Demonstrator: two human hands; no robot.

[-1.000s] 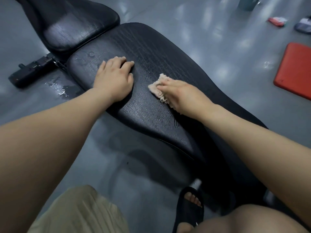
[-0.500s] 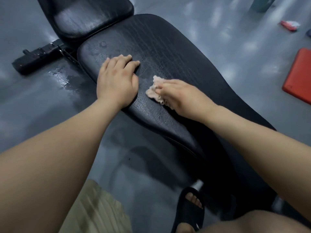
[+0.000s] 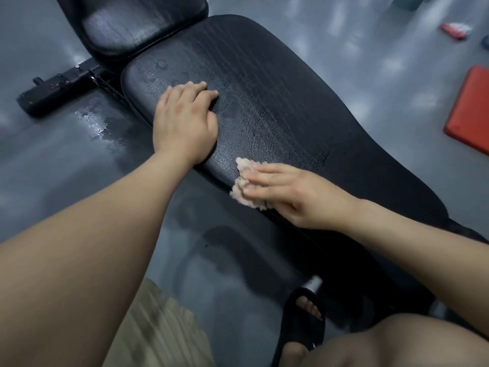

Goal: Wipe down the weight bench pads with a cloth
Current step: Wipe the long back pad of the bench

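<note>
Pinkish cloth (image 3: 244, 172) under right hand (image 3: 296, 198)

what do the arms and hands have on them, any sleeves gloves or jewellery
The left forearm and right forearm are bare, with no sleeve anywhere in view. The left hand and right hand wear no gloves, and no watch, wristband or ring shows on either.

Two pads (image 3: 277, 96), one cloth (image 3: 244, 169), two hands (image 3: 185, 125)
</note>
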